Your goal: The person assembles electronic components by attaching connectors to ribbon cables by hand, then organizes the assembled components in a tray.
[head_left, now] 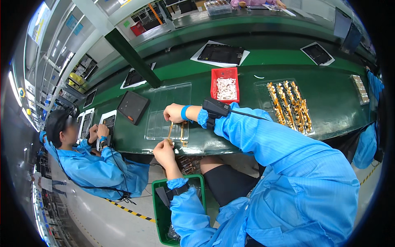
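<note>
A thin gold-brown flex cable is stretched between my two hands at the near edge of the green bench. My left hand pinches its lower end, and my right hand, with a blue band at the wrist, closes on its upper end. Just right of it, a second flex cable lies on a clear plastic tray. The fingertips are small here, so the exact grip is hard to make out.
A red bin of small white pieces stands beyond my right forearm. Right of it, a clear tray holds rows of flex cables. A black tray lies left. Below stands a green bin. A co-worker works at left.
</note>
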Demonstrator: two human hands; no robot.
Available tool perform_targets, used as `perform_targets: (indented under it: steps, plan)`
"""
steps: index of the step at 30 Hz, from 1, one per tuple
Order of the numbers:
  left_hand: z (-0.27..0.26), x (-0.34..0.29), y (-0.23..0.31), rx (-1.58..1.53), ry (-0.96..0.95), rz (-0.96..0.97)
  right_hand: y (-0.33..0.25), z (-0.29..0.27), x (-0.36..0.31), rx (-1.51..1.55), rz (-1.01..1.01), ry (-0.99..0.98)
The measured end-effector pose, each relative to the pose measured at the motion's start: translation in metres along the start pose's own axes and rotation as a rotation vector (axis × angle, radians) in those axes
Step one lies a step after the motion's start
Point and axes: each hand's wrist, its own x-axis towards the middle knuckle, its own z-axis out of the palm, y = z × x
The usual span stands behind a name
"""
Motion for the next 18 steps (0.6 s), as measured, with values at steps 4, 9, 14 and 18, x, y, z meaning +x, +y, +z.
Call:
perform_targets:
  steps: [4, 9, 14, 18]
  plan:
    - [0.008, -0.022, 0.038, 0.476, 0.152, 0.046, 0.010, 0.013, 0.006, -0.115, -0.173, 0.075]
    - [0.017, -0.025, 0.038, 0.515, 0.199, 0.057, 0.013, 0.014, 0.005, -0.191, -0.188, 0.212]
    - [0.010, -0.015, 0.009, 0.359, 0.158, 0.134, -0.006, 0.000, -0.005, -0.018, -0.038, 0.077]
    - [0.013, -0.012, 0.008, 0.205, 0.165, 0.143, -0.011, -0.014, -0.009, -0.167, -0.121, 0.264]
